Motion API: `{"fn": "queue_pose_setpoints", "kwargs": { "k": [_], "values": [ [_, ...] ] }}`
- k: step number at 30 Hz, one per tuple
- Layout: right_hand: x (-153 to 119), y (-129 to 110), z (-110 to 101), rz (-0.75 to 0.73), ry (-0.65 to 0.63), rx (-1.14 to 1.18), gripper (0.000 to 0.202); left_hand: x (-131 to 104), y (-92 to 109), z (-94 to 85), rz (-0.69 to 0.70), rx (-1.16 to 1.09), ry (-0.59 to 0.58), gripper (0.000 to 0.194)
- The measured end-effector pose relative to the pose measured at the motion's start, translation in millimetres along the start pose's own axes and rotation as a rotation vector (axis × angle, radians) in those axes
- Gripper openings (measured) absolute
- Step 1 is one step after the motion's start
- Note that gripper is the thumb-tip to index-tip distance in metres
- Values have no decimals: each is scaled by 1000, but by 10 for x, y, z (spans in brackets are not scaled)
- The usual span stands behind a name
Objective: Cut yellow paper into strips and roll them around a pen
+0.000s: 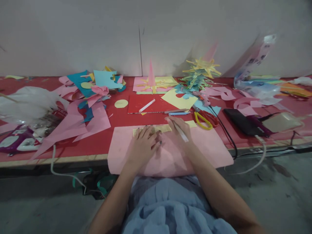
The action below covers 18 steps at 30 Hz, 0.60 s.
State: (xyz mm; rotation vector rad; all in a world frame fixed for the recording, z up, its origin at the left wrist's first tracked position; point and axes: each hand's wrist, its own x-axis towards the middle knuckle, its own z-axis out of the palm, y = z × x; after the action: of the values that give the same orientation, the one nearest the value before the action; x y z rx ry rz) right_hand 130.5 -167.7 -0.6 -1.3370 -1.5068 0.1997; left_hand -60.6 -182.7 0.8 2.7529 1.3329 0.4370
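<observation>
In front of you, a red-covered table [97, 139] carries a large pink sheet [207, 152] overhanging its near edge, scissors with yellow and red handles [203, 120], a dark phone-like device [243, 122], a round yellow paper piece [121, 103], a red board [136, 100] and, at left, a purple-and-white tool [18, 139].

large sheet [170, 159]: pink | table [97, 139]: red | scissors handles [206, 119]: yellow, red | dress [170, 201]: blue

Dim, flat light; soft shadows; slight blur, perhaps.
</observation>
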Motion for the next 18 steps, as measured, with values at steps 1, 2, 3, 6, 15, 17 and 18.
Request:
{"fn": "queue_pose_setpoints", "kwargs": {
  "k": [1, 2, 3, 6, 15, 17, 18],
  "values": [
    [19, -58, -8, 37, 34, 33, 27, 3, 0, -5, 0, 1, 0, 41],
    [40, -106, -11, 75, 44, 55, 30, 5, 0, -9, 0, 1, 1, 41],
    [61, -139, -5, 121, 39, 81, 34, 7, 0, -13, -1, -1, 1, 42],
    [110, -129, 83, 299, -30, 198, 45, 6, 0, -16, -5, -9, 3, 42],
    [123, 24, 264, 383, -137, 285, 40, 2, 13, -7, -25, -6, 7, 40],
    [117, -16, 243, 360, -168, 242, 40, 2, 15, -11, -25, -5, 9, 40],
    [114, -32, 237, 356, -183, 232, 40, 3, 15, -12, -24, -6, 6, 40]
  ]
}}
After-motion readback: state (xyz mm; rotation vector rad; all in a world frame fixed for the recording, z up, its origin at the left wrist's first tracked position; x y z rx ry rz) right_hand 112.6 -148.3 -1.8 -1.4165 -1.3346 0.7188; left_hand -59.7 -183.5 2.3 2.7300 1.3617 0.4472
